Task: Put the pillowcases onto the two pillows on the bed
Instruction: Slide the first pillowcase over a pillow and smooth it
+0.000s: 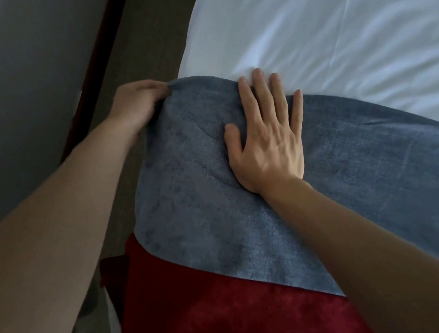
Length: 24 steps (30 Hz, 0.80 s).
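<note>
Blue-grey pillow overlaps red pillow on white bed

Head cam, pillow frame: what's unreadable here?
- Left hand fingertips: head view, tucked behind the blue pillowcase corner, so the grip is partly hidden.
- Blue pillowcase's right end: cut off by the frame edge.
- Red pillow: lower part cut off at the bottom, its top under the blue one.
- Bed beneath both: covered.

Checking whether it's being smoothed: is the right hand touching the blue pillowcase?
Touching: head view shows the right hand lying flat, fingers spread, on the blue pillowcase.
</note>
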Tool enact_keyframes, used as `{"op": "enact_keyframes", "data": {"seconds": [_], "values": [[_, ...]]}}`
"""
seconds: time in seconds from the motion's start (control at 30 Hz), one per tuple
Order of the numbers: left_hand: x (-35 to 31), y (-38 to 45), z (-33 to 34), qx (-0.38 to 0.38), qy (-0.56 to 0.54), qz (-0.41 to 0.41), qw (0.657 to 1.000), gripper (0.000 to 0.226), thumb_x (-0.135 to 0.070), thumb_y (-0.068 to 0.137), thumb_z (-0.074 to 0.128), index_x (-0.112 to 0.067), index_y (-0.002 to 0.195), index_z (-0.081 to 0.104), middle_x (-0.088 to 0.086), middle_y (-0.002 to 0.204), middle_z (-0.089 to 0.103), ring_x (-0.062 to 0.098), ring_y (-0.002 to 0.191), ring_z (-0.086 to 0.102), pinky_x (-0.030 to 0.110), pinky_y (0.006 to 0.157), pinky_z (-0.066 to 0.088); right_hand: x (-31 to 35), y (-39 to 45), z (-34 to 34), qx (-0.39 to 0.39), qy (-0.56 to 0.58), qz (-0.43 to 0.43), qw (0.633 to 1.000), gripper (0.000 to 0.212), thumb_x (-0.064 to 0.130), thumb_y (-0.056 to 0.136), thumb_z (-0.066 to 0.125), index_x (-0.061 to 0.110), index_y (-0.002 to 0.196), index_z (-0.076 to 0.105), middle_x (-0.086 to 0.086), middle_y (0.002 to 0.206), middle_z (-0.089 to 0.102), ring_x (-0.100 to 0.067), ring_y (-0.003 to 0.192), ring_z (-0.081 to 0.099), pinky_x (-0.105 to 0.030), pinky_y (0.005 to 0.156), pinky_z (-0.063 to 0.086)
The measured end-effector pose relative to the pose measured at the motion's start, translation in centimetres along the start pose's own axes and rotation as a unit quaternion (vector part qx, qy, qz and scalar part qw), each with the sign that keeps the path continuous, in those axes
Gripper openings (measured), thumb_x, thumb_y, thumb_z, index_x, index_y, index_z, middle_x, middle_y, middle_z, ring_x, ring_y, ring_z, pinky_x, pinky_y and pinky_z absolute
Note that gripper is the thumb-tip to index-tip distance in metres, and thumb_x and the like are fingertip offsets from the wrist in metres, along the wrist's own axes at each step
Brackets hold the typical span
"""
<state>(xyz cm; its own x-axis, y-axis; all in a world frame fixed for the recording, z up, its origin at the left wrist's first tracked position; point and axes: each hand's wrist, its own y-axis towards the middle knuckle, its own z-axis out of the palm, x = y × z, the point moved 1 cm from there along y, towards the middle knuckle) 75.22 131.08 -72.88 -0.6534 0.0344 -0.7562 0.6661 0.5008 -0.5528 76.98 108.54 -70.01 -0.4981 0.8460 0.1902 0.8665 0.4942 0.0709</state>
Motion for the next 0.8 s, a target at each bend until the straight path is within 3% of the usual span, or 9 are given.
{"op": "enact_keyframes", "data": {"seconds": [0.1,0.23,0.27,0.33,0.4,0.53,0.6,0.7,0.8], "values": [[-0.3,-0.3,1.6,-0.085,0.13,0.015,0.988,0.024,-0.029,0.094,0.06,-0.027,0.117,0.067,-0.005,0.122,0.066,0.014,0.117,0.058,0.035,0.108,0.04,0.0,0.1,0.1,-0.002,0.001,-0.001,1.0,0.07,0.05,0.096,0.035,0.021,0.158,0.02,-0.004,0.167,0.015,-0.026,0.154,0.006,-0.055,0.123,0.0],[-1.9,-4.4,4.7,-0.118,0.049,0.07,0.989,0.05,-0.027,0.103,0.034,-0.012,0.15,0.038,0.01,0.156,0.037,0.022,0.145,0.032,0.034,0.121,0.021,-0.1,0.0,0.4,0.005,-0.007,-0.002,1.0,0.071,0.049,0.096,0.034,0.021,0.159,0.017,-0.005,0.167,0.013,-0.026,0.154,0.004,-0.055,0.123,-0.002],[-2.3,-6.2,5.8,-0.119,0.093,0.116,0.982,0.053,-0.029,0.103,0.031,-0.011,0.153,0.033,0.013,0.159,0.03,0.025,0.148,0.023,0.037,0.122,0.017,-0.1,0.1,0.4,0.01,-0.009,-0.002,1.0,0.071,0.049,0.096,0.033,0.021,0.159,0.015,-0.005,0.167,0.011,-0.026,0.154,0.002,-0.055,0.123,-0.002],[-2.4,-8.9,7.6,-0.116,0.238,0.24,0.934,0.058,-0.035,0.101,0.032,-0.015,0.155,0.028,0.014,0.163,0.021,0.03,0.151,0.014,0.045,0.123,0.012,0.0,0.1,0.4,0.021,-0.022,-0.002,1.0,0.07,0.05,0.1,0.03,0.021,0.16,0.009,-0.004,0.168,0.006,-0.025,0.154,-0.003,-0.056,0.123,-0.003],[-1.8,-9.4,8.2,-0.083,0.31,0.283,0.904,0.061,-0.041,0.101,0.034,-0.022,0.157,0.023,0.011,0.165,0.015,0.03,0.152,0.009,0.051,0.122,0.012,-0.1,0.1,0.4,0.031,-0.033,-0.002,0.999,0.069,0.051,0.101,0.027,0.02,0.16,0.006,-0.004,0.168,0.002,-0.025,0.154,-0.006,-0.056,0.123,-0.003],[0.0,-6.8,5.3,0.011,0.145,0.106,0.984,0.065,-0.053,0.102,0.029,-0.025,0.158,0.013,0.004,0.164,0.02,0.021,0.15,0.02,0.041,0.121,0.018,-0.5,0.0,-0.2,0.037,-0.024,-0.013,0.999,0.073,0.053,0.097,0.028,0.021,0.16,0.01,-0.006,0.168,0.005,-0.025,0.154,-0.003,-0.053,0.124,-0.004],[0.9,-6.5,3.7,0.019,0.142,0.056,0.988,0.069,-0.058,0.101,0.024,-0.021,0.159,0.012,0.004,0.164,0.02,0.021,0.15,0.02,0.039,0.119,0.016,-0.7,-0.3,-0.5,0.038,-0.029,-0.004,0.999,0.075,0.058,0.097,0.027,0.021,0.16,0.009,-0.007,0.168,0.004,-0.025,0.154,-0.004,-0.052,0.124,-0.004],[1.1,-9.5,3.8,-0.039,0.198,0.182,0.962,0.068,-0.052,0.102,0.024,-0.018,0.158,0.007,0.007,0.166,0.007,0.023,0.153,0.005,0.041,0.124,0.008,-0.7,-1.0,-0.8,0.041,-0.023,0.027,0.999,0.077,0.06,0.097,0.025,0.021,0.16,0.007,-0.007,0.168,0.001,-0.025,0.154,-0.005,-0.053,0.123,-0.004],[2.6,-13.4,6.0,-0.017,0.294,0.306,0.905,0.063,-0.047,0.102,0.028,-0.023,0.158,0.014,0.009,0.166,0.006,0.025,0.153,0.0,0.047,0.124,0.007,-0.5,-3.0,-1.3,0.048,-0.012,0.035,0.998,0.075,0.058,0.097,0.026,0.019,0.16,0.008,-0.007,0.168,0.0,-0.026,0.154,-0.006,-0.053,0.123,-0.005]]}}
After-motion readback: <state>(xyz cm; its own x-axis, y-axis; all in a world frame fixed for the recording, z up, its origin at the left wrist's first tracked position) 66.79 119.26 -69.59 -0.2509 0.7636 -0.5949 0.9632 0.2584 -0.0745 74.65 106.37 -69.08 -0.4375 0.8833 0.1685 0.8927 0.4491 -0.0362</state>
